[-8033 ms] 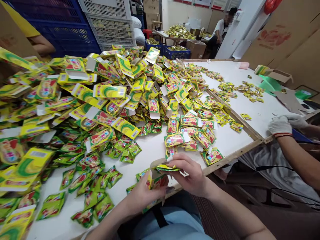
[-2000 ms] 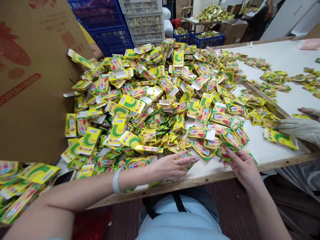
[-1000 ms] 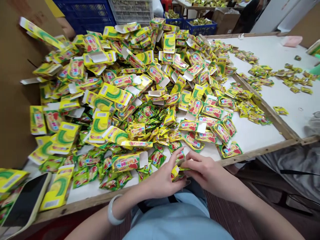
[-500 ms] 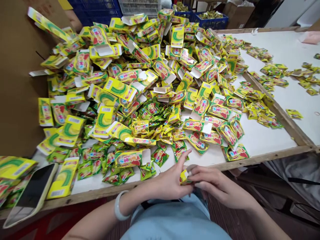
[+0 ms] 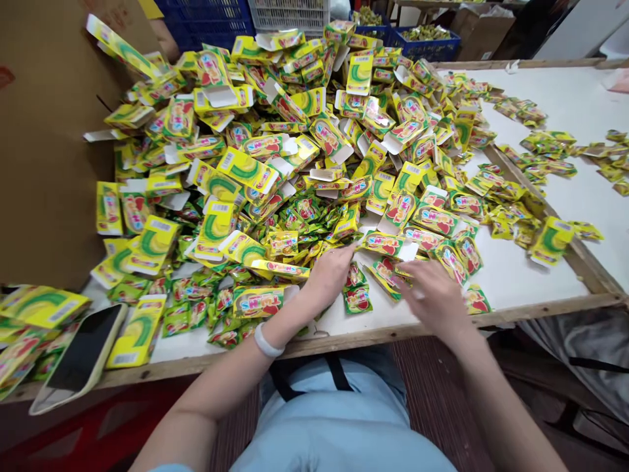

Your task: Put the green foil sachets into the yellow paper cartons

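Box [image 5: 551, 241] newly lay beside the divider [image 5: 587, 265], apparently set aside, with left hand [image 5: 330, 278] at the packets [image 5: 307, 208], right hand [image 5: 435, 295] blurred, both grips impossible to tell.

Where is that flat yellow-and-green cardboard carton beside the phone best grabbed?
Probably pinch the flat yellow-and-green cardboard carton by its long edges near the barcode end, coming from the person's side: it lies broad face up, nothing on top, that end by the wooden table edge. The black-screened phone crowds its left.
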`<state>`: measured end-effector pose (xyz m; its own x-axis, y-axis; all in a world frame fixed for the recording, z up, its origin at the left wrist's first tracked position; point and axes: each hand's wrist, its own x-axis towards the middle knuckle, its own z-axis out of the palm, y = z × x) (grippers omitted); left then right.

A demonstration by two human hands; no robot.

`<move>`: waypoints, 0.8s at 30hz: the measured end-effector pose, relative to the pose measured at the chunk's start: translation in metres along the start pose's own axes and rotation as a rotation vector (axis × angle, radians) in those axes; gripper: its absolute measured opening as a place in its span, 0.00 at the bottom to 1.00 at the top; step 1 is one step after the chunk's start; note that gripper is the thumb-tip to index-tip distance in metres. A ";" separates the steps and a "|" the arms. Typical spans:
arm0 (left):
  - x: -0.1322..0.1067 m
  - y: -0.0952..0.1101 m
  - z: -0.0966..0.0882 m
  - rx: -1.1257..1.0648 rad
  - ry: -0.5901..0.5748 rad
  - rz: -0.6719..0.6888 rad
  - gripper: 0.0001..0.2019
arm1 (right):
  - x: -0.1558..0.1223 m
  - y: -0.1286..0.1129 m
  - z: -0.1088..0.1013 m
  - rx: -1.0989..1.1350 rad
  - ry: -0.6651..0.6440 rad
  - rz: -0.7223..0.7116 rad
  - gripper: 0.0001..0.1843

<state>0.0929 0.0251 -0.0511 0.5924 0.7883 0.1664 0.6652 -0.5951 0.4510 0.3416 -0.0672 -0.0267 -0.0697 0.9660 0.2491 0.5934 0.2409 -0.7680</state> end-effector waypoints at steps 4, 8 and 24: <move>-0.014 0.000 -0.025 -0.398 0.185 -0.206 0.17 | 0.035 -0.028 0.084 -0.458 -0.291 -0.227 0.18; -0.030 0.001 -0.045 -0.760 0.207 -0.337 0.10 | 0.050 -0.041 0.072 -0.368 -0.253 -0.207 0.11; -0.038 0.045 -0.013 -1.392 0.298 -0.514 0.22 | 0.021 -0.073 0.093 1.024 0.159 0.386 0.17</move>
<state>0.0945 -0.0295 -0.0263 0.2114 0.9619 -0.1734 -0.2839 0.2301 0.9308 0.2226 -0.0558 -0.0205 0.1244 0.9876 -0.0962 -0.3968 -0.0394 -0.9171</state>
